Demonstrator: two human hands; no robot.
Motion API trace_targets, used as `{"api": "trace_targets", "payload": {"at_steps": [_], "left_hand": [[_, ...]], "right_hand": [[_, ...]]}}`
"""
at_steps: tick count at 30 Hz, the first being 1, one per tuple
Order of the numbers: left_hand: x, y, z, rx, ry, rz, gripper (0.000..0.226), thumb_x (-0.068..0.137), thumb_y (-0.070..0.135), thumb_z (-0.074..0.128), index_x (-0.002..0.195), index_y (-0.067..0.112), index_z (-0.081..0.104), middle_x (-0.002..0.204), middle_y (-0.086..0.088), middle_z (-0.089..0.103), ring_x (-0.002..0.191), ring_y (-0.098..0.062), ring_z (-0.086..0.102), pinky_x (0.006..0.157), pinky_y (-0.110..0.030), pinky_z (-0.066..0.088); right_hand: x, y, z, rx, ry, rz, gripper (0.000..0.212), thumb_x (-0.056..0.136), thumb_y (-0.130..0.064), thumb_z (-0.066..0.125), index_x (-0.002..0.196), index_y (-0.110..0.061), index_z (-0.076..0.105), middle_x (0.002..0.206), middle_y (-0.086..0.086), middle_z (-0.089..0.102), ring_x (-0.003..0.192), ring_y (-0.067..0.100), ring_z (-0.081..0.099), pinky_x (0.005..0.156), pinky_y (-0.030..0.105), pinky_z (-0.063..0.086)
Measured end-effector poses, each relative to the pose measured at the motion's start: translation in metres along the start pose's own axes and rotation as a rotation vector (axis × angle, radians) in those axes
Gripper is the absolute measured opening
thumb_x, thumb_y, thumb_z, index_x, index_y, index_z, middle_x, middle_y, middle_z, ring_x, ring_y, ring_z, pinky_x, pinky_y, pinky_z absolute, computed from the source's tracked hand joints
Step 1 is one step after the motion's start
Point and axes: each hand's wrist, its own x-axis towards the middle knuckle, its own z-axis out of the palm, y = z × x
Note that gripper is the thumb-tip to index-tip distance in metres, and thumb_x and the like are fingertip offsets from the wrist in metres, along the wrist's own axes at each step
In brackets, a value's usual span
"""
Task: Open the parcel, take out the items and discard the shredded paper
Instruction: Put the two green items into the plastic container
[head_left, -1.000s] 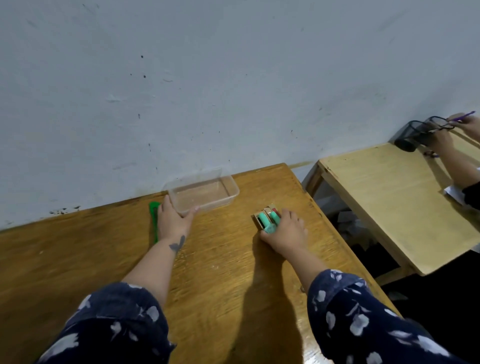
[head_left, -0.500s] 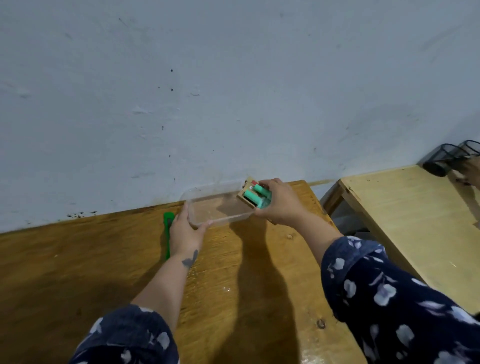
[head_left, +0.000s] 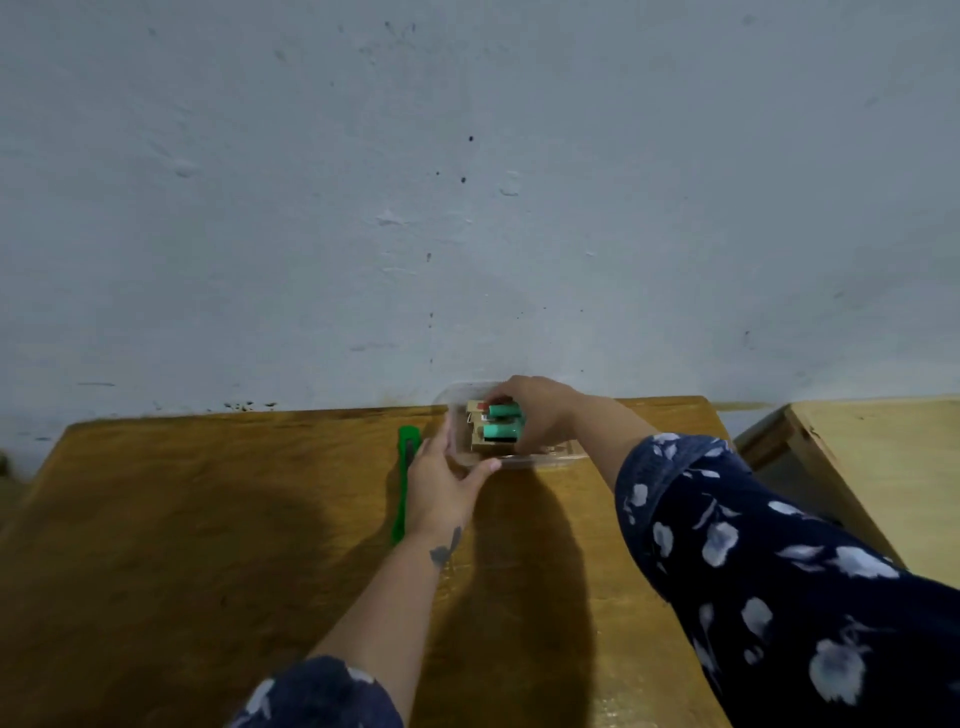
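A clear plastic container (head_left: 550, 456) stands at the far edge of the wooden table (head_left: 208, 519), against the wall. My left hand (head_left: 441, 478) grips its near left corner. My right hand (head_left: 535, 415) reaches in from the right and is closed on a small cardboard pack with green cylinders (head_left: 496, 428), holding it inside the container. A green utility knife (head_left: 404, 483) lies flat on the table just left of my left hand.
A grey-white wall rises directly behind the table. A second, lighter wooden table (head_left: 883, 467) stands to the right, with a gap between the two.
My right hand lifted the green pack from the table and carried it left and forward into the clear container. My left hand stayed on the container. The view shifted right.
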Motion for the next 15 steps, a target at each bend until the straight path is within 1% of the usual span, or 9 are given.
{"api": "trace_targets", "payload": {"at_steps": [3,5,8,10,12,15], "left_hand": [[0.002,-0.003,0.001,-0.009,0.01,0.006,0.09,0.075,0.026,0.079,0.147,0.031,0.027,0.138,-0.001,0.051,0.126,-0.017,0.048,0.098,-0.027,0.044],[0.003,-0.004,0.001,0.001,0.01,0.009,0.09,0.075,0.026,0.079,0.148,0.031,0.026,0.138,-0.001,0.052,0.125,-0.014,0.048,0.096,-0.026,0.044],[0.004,-0.005,0.002,0.018,0.006,0.006,0.089,0.076,0.025,0.078,0.148,0.029,0.026,0.139,0.0,0.051,0.126,-0.014,0.048,0.098,-0.027,0.046],[0.005,-0.003,0.001,0.028,0.007,0.006,0.089,0.076,0.025,0.078,0.148,0.028,0.026,0.14,0.0,0.051,0.126,-0.014,0.048,0.099,-0.028,0.045],[0.006,-0.001,0.0,0.033,0.001,0.011,0.089,0.076,0.024,0.079,0.148,0.026,0.027,0.14,0.0,0.051,0.127,-0.015,0.048,0.101,-0.032,0.046],[0.009,0.003,-0.005,0.085,-0.045,0.015,0.089,0.075,0.025,0.079,0.148,0.022,0.029,0.14,0.0,0.05,0.13,-0.018,0.046,0.103,-0.041,0.046]], "right_hand": [[0.01,-0.006,0.009,-0.037,0.011,-0.056,0.068,0.072,-0.021,0.078,0.133,-0.023,0.048,0.128,0.001,0.055,0.117,0.022,0.052,0.099,0.039,0.046],[0.015,-0.008,0.011,-0.068,0.022,-0.063,0.064,0.072,-0.024,0.078,0.13,-0.024,0.05,0.125,0.001,0.057,0.114,0.023,0.053,0.097,0.041,0.046],[0.02,-0.009,0.014,-0.109,0.029,-0.038,0.065,0.07,-0.027,0.079,0.129,-0.025,0.051,0.122,0.002,0.058,0.113,0.024,0.052,0.097,0.043,0.046],[0.02,-0.01,0.017,-0.127,0.053,-0.033,0.065,0.072,-0.029,0.078,0.13,-0.024,0.05,0.124,0.003,0.056,0.114,0.024,0.05,0.099,0.045,0.043],[0.018,-0.011,0.018,-0.15,0.064,-0.034,0.065,0.074,-0.03,0.076,0.132,-0.025,0.049,0.126,0.004,0.055,0.116,0.025,0.047,0.1,0.046,0.041],[0.017,-0.012,0.018,-0.159,0.066,-0.031,0.065,0.073,-0.035,0.076,0.132,-0.029,0.049,0.122,0.003,0.058,0.112,0.024,0.049,0.099,0.043,0.043]]}}
